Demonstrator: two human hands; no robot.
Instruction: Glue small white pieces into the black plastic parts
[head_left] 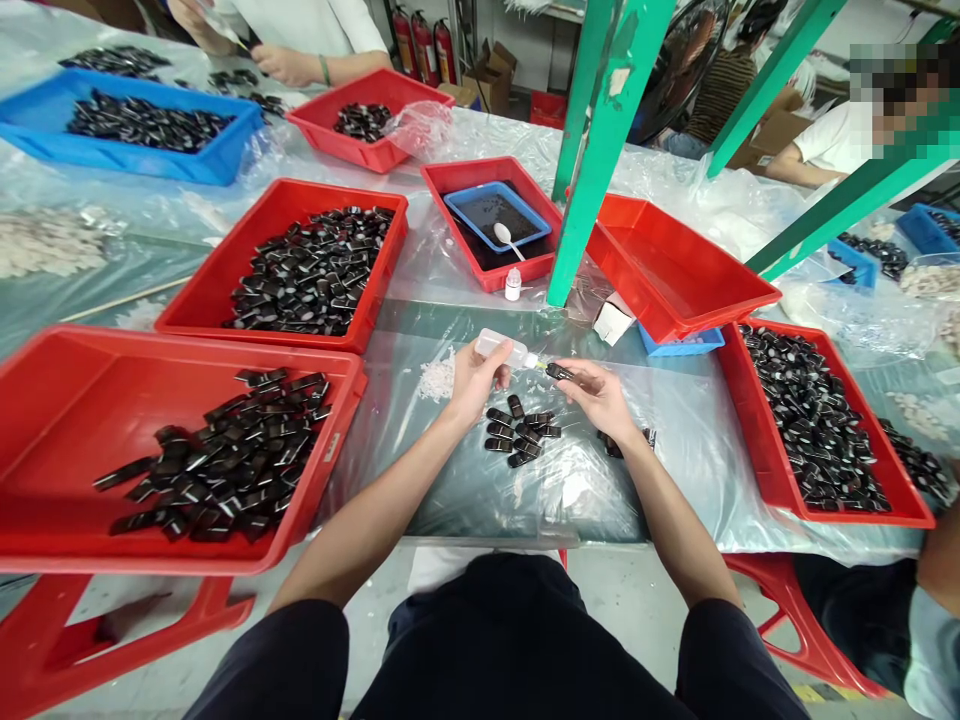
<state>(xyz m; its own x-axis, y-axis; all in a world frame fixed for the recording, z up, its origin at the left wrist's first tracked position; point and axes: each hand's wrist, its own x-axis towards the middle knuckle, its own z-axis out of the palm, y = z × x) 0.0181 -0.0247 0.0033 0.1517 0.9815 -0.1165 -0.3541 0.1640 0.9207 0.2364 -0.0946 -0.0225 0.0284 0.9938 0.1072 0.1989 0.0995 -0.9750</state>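
Observation:
My left hand (478,378) is closed around a translucent squeeze bottle (501,347) whose narrow nozzle points right. Between the fingers of my right hand (600,395) is a small glossy black piece (558,371), and the bottle's tip is close to or touching it; I cannot tell which. Below my hands, a loose cluster of black pieces (525,432) lies on the plastic-covered table. More black pieces (611,445) are partly hidden under my right forearm. Left of my left hand is a small heap of whitish bits (437,378).
Red trays of black pieces stand at left (67,345), behind it (274,190) and at right (919,505). A green post (577,235) rises beyond my hands, near a small white bottle (513,284) and a tilted red tray (675,265). Other people sit across and at right.

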